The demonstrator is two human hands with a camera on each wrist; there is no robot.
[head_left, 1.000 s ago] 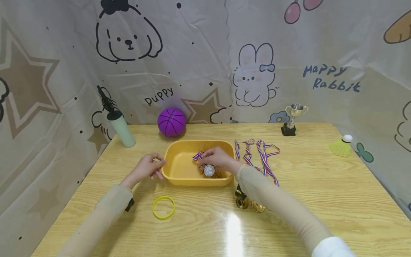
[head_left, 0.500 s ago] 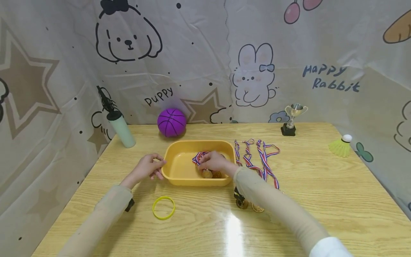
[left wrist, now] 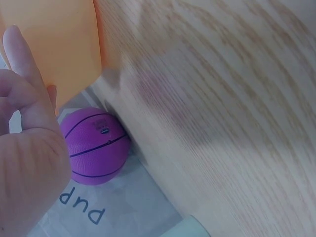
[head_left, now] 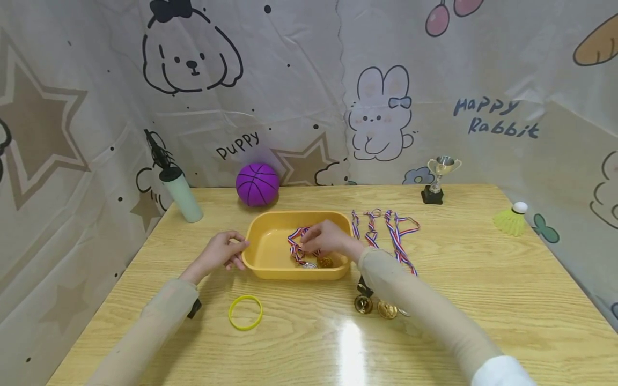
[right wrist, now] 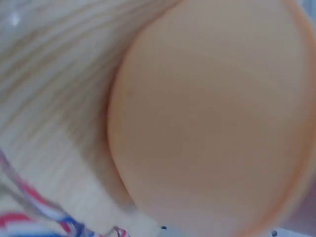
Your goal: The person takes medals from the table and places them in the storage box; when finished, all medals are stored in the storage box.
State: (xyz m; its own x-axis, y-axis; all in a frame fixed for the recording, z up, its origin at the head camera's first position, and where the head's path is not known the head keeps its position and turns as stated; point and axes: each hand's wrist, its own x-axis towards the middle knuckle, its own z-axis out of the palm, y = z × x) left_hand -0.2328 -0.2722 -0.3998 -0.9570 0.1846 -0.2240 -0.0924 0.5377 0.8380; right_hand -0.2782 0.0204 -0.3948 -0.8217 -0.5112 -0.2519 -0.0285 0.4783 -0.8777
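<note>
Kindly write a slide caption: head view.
Right hand over medals in a yellow tub, left hand at its edge.

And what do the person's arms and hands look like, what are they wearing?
The left sleeve and right sleeve are plain, beige and long, ending at the wrists; white fabric shows farther up the right arm. The left hand and right hand wear no gloves.

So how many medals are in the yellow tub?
2 that I can see: a silver medal and a gold medal, side by side near the front wall of the yellow tub. More may be hidden behind that wall or under the right hand.
</note>
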